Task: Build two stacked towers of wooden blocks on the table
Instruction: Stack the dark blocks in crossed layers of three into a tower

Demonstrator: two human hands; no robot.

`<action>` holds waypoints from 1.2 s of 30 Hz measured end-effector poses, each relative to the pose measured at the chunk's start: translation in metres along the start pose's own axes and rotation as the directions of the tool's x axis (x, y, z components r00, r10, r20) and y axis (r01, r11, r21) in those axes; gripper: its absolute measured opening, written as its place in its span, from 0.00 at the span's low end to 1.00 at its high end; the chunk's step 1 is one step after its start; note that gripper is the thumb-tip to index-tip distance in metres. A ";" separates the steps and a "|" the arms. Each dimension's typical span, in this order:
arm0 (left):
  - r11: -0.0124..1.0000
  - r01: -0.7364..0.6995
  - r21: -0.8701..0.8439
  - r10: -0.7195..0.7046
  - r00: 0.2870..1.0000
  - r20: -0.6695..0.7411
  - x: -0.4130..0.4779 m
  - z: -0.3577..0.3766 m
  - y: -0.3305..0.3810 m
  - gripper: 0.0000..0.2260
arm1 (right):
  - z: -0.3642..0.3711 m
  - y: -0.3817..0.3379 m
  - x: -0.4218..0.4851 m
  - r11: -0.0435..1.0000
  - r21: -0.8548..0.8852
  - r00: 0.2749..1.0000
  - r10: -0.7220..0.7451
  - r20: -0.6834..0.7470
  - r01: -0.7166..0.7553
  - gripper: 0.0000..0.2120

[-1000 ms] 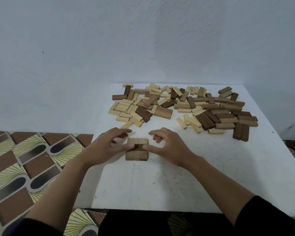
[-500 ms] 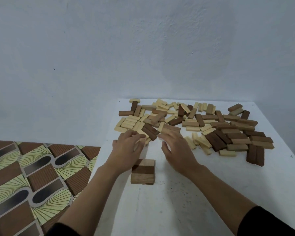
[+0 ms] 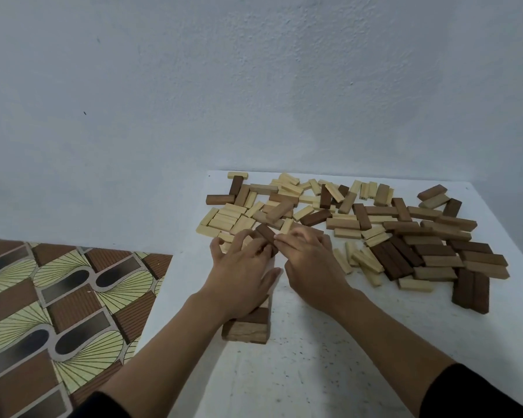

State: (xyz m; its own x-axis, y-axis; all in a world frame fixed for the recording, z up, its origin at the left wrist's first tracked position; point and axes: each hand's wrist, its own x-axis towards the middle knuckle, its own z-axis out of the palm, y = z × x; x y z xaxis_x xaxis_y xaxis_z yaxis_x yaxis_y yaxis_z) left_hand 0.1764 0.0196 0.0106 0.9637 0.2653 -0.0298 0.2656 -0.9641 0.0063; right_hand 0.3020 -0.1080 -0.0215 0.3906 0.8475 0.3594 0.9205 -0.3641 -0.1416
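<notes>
A short stack of wooden blocks (image 3: 248,330) stands near the white table's (image 3: 375,351) left edge, with a pale layer at the bottom and a dark one above. My left wrist hides its top. Beyond it lies a wide scatter of loose pale and brown blocks (image 3: 405,236). Both hands are at the scatter's near left edge. My left hand (image 3: 242,267) curls its fingers round the near end of a dark brown block (image 3: 264,232). My right hand (image 3: 310,260) has bent fingertips on blocks just right of it; blur hides whether it grips any.
The table's left edge runs close to the stack, with a patterned brown and yellow floor (image 3: 58,297) below it. A pale blue wall (image 3: 254,86) stands right behind the table. Bare tabletop lies in front of the scatter, at the right.
Both hands left the stack and reached forward to the near edge of the loose blocks. The view dropped and moved closer, so the stack now sits under my left wrist.
</notes>
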 end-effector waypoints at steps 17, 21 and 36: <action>0.973 -0.158 -0.167 0.158 0.987 -0.014 -0.038 0.000 0.060 0.22 | -0.032 0.005 -0.114 0.941 0.288 0.981 0.192 -0.024 -0.177 0.16; 0.959 -0.197 -0.204 0.207 0.978 0.029 -0.053 -0.004 0.076 0.18 | -0.043 0.005 -0.137 0.918 0.355 0.978 0.204 -0.037 -0.178 0.13; 0.887 -0.192 -0.419 0.106 0.969 -0.221 -0.060 -0.010 0.077 0.09 | -0.078 0.006 -0.122 0.796 0.545 0.949 0.314 0.000 -0.263 0.08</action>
State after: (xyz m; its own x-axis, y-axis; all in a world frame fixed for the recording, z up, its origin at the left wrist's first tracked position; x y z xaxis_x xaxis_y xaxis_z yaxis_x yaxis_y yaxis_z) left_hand 0.1393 -0.0709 0.0225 0.9684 0.1583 0.1928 0.0617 -0.9007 0.4299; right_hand 0.2593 -0.2442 0.0058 0.6598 0.6905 0.2963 0.6356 -0.3025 -0.7103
